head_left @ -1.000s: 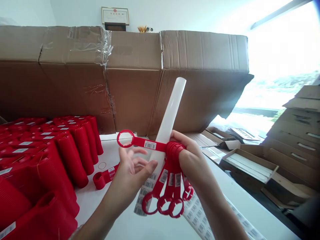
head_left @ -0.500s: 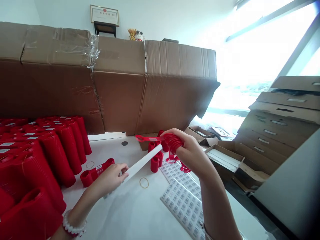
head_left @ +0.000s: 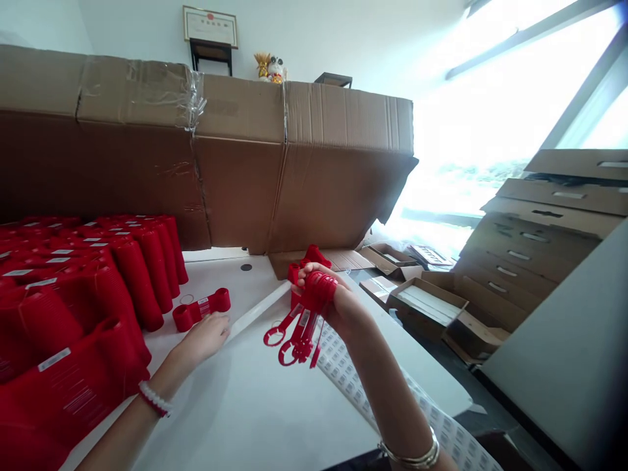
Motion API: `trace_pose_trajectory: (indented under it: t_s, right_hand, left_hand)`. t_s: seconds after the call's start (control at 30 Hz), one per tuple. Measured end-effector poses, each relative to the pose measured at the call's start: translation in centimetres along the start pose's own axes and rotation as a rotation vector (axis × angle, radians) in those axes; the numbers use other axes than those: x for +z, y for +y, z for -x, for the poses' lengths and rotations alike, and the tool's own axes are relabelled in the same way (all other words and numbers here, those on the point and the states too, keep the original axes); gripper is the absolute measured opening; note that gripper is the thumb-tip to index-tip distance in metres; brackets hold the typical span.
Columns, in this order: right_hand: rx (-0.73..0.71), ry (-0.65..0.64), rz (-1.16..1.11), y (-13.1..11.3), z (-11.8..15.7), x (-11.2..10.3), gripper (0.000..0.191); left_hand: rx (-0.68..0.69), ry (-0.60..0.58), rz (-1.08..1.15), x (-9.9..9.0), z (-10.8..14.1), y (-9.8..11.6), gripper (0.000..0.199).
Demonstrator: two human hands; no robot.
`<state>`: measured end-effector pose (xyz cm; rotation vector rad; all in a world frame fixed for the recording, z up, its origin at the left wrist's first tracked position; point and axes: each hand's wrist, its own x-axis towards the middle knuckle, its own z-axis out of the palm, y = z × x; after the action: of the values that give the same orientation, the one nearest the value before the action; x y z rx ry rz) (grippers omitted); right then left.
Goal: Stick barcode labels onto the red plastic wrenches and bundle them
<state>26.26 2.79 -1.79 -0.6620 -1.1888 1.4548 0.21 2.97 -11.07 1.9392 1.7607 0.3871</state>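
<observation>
My right hand (head_left: 333, 297) is wrapped round a bunch of red straps with ring-shaped ends (head_left: 305, 320), which hang down over the white table (head_left: 245, 405). My left hand (head_left: 209, 335) is closed at the near end of a long white strip (head_left: 258, 307); its fingertips are partly hidden. Just behind my left hand lies a red piece with two rolled ends and a label (head_left: 201, 309). More red rolled pieces (head_left: 313, 255) stand behind my right hand, partly covered by it.
Stacks of labelled red rolls (head_left: 142, 275) fill the left side. Sheets of small labels (head_left: 343, 366) lie at the right. A big cardboard box (head_left: 235, 190) overhangs the table's back. Open cartons (head_left: 426, 304) and stacked boxes (head_left: 530, 242) stand at the right.
My right hand has moved left and turned, so the red straps now hang downward. My left hand has moved a little left, and the white strip lies lower.
</observation>
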Motion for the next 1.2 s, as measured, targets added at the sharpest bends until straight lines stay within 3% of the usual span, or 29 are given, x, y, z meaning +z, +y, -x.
trace_pose_trajectory:
  t_s: [0.1,0.27,0.4,0.5,0.67,0.8,0.97,1.03,1.1,1.2]
  right_hand:
    - [0.041,-0.071,-0.039,0.5,0.0,0.7,0.018]
    - [0.087,-0.225,-0.033,0.0,-1.9,2.5,0.01]
    - [0.091,-0.323,-0.005,-1.8,-4.1,4.1,0.007]
    - [0.036,-0.346,-0.023,-3.0,-5.7,4.5,0.01]
    - [-0.063,-0.287,-0.128,-2.2,-7.9,5.0,0.012]
    - [-0.07,-0.223,-0.193,-0.4,-9.0,5.7,0.016]
    - [-0.068,-0.17,-0.194,0.3,-9.5,5.8,0.019]
    - [-0.109,-0.105,-0.119,0.3,-9.5,5.7,0.018]
    - [-0.15,-0.032,-0.008,0.1,-9.5,5.5,0.018]
    - [-0.185,0.001,0.366,-0.3,-9.2,5.1,0.025]
  left_hand:
    - [0.057,0.076,0.137,-1.3,2.5,2.4,0.038]
    - [0.305,-0.057,0.42,-4.3,6.0,7.9,0.046]
    - [0.506,-0.051,0.61,-5.9,5.0,10.2,0.033]
    - [0.576,-0.05,0.685,-6.7,3.3,10.2,0.041]
    - [0.512,-0.02,0.752,-6.5,1.7,9.5,0.031]
    - [0.446,-0.135,0.847,-5.5,0.5,9.4,0.034]
    - [0.365,-0.224,0.965,-4.7,-0.9,9.2,0.018]
    - [0.341,-0.234,0.98,-4.5,-1.1,9.0,0.006]
    - [0.304,-0.237,0.995,-4.4,-1.2,8.9,0.007]
    - [0.218,-0.247,1.014,-4.6,-1.4,8.4,0.01]
